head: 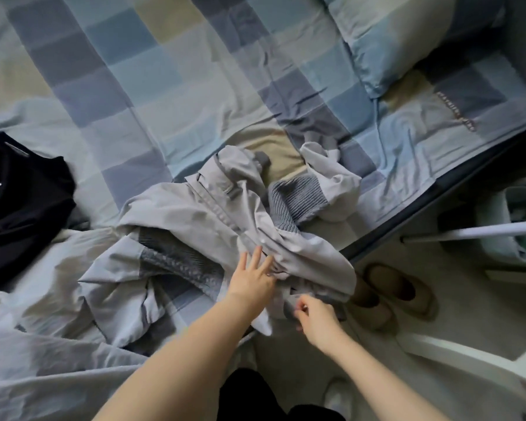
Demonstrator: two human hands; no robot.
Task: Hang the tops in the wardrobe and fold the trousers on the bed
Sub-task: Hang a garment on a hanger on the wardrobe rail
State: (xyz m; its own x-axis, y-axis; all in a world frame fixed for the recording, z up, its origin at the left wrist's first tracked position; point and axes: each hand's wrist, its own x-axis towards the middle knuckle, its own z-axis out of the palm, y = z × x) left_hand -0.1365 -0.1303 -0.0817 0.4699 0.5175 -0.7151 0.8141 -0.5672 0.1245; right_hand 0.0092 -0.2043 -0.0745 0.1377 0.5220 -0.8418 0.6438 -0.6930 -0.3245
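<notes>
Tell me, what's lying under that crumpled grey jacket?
The grey jacket lies on the checked bedsheet, with pale bedding at its left. The left hand presses on it; the right hand pinches its hem. Anything directly beneath is covered.

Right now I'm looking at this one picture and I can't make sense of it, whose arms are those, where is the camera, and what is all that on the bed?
There is no machine here. The camera sits on a person's head and looks forward and down, so the two bare arms coming up from the bottom edge are that person's own.

They stand at the side of a bed covered in blue, grey and beige checks, with a pillow at the top right. In the middle lies a crumpled light grey jacket with darker ribbed parts. The left hand rests flat and open on it. The right hand pinches the jacket's lower edge near the bedside.

A black top with small white lettering lies at the left edge. Down on the floor at the right sits a pair of slippers.
</notes>
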